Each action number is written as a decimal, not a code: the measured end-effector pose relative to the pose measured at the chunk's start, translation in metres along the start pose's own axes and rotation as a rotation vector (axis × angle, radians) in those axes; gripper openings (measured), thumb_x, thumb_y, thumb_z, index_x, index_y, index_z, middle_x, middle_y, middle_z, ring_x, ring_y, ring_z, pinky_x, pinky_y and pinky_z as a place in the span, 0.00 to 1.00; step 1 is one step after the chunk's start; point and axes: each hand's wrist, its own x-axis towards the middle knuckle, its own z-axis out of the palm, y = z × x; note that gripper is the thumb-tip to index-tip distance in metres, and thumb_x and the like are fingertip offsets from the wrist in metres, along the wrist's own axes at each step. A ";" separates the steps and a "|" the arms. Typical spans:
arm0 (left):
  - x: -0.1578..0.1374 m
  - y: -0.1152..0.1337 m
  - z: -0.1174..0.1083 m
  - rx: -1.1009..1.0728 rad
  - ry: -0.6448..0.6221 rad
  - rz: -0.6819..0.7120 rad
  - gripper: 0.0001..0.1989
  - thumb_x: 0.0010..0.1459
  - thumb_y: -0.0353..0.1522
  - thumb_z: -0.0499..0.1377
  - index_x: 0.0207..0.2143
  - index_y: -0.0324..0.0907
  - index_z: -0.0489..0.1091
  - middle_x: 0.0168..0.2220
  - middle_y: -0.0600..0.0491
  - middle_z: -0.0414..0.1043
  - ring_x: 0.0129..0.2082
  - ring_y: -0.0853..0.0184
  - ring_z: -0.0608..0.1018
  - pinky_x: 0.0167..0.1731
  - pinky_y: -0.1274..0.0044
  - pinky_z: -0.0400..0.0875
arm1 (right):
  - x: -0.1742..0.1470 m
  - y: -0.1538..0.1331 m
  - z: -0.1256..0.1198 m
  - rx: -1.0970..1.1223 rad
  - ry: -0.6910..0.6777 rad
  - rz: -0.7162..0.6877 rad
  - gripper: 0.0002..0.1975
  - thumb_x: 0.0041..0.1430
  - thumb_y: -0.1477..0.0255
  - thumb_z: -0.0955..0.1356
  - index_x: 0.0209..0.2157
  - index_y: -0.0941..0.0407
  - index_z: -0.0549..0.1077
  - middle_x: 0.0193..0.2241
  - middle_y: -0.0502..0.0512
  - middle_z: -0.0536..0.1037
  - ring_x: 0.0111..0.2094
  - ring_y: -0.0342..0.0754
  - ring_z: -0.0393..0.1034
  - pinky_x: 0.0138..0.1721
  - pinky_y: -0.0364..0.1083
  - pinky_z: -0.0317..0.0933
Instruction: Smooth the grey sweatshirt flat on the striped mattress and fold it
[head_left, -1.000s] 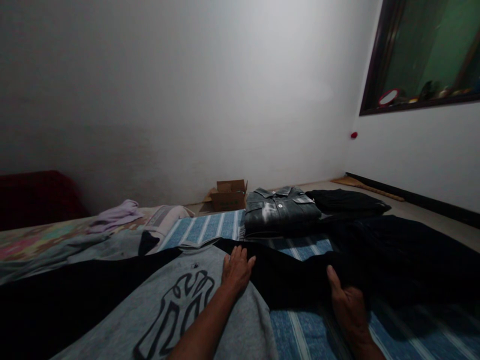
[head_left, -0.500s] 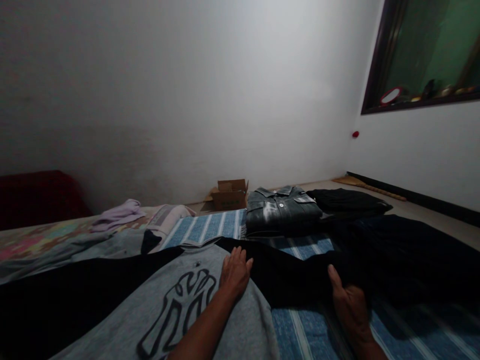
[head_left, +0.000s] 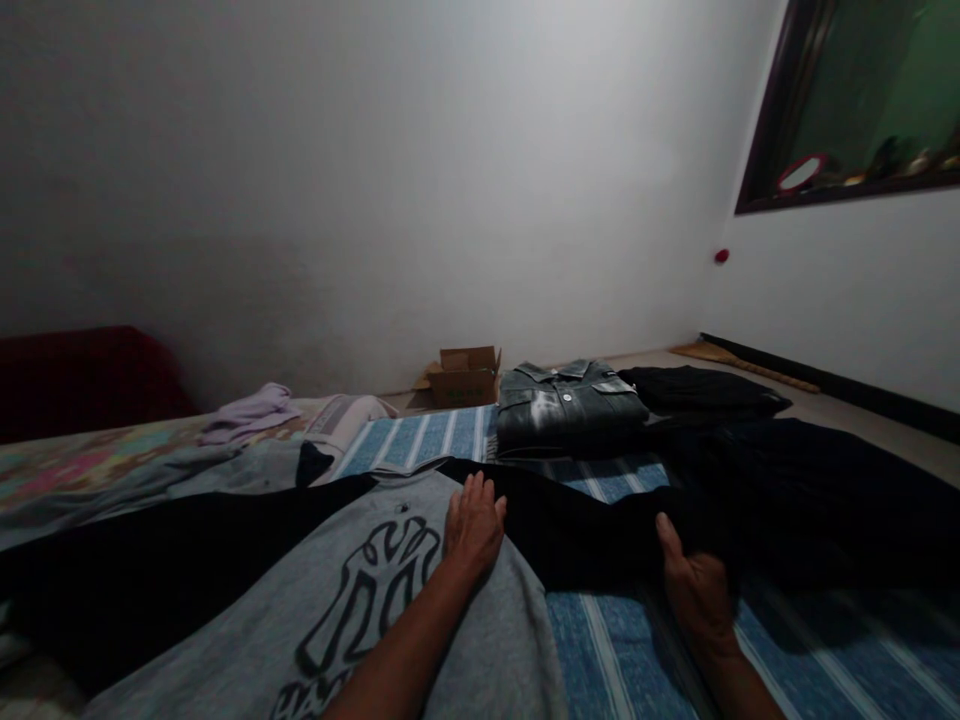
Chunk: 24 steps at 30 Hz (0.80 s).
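A grey sweatshirt (head_left: 405, 640) with black sleeves and a dark printed emblem lies spread out, collar pointing away from me. My left hand (head_left: 476, 520) rests flat on it, near the shoulder seam at the right of the collar, fingers stretched out. The right-hand black sleeve (head_left: 577, 540) runs sideways to my right hand (head_left: 697, 590), which is closed around its cuff end with the thumb on top; the fingers beneath are hidden. On the other side, the left-hand sleeve (head_left: 172, 545) stretches out across the bedding.
Under the sweatshirt is a blue striped mat (head_left: 600, 640). A folded dark denim shirt (head_left: 566, 410) sits beyond it, beside folded black clothing (head_left: 697, 390) and dark garments (head_left: 832, 500). Lilac cloth (head_left: 247, 415) and grey clothing (head_left: 240, 470) lie left. A cardboard box (head_left: 465, 378) stands by the wall.
The camera view has tilted slightly, so the scene sits a little higher and further right. Both hands keep about the same places on the sweatshirt.
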 end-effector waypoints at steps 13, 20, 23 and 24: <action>-0.017 0.005 0.007 -0.036 -0.065 0.007 0.24 0.66 0.35 0.39 0.59 0.35 0.57 0.64 0.43 0.51 0.65 0.58 0.51 0.60 0.62 0.48 | -0.005 -0.006 -0.003 -0.086 0.040 -0.015 0.28 0.50 0.50 0.65 0.33 0.62 0.78 0.36 0.66 0.79 0.50 0.61 0.68 0.50 0.49 0.58; -0.020 -0.002 0.005 -0.156 -0.044 0.049 0.22 0.65 0.33 0.42 0.58 0.35 0.59 0.63 0.41 0.54 0.64 0.59 0.54 0.60 0.64 0.48 | -0.019 -0.030 -0.004 -0.193 -0.073 0.031 0.26 0.54 0.52 0.63 0.12 0.54 0.67 0.13 0.56 0.71 0.25 0.54 0.70 0.28 0.46 0.60; -0.026 -0.004 -0.001 -0.297 -0.045 0.085 0.22 0.63 0.31 0.45 0.57 0.34 0.60 0.62 0.42 0.56 0.63 0.60 0.56 0.61 0.66 0.48 | -0.032 -0.048 0.005 -0.177 -0.086 -0.093 0.27 0.54 0.54 0.63 0.08 0.53 0.61 0.10 0.52 0.65 0.17 0.48 0.64 0.22 0.45 0.56; -0.029 -0.004 -0.004 -0.364 -0.044 0.094 0.22 0.62 0.30 0.46 0.57 0.34 0.61 0.62 0.42 0.56 0.63 0.61 0.57 0.61 0.68 0.49 | -0.035 -0.055 0.011 -0.153 -0.072 -0.171 0.27 0.54 0.54 0.64 0.08 0.53 0.61 0.10 0.51 0.65 0.16 0.46 0.63 0.21 0.44 0.55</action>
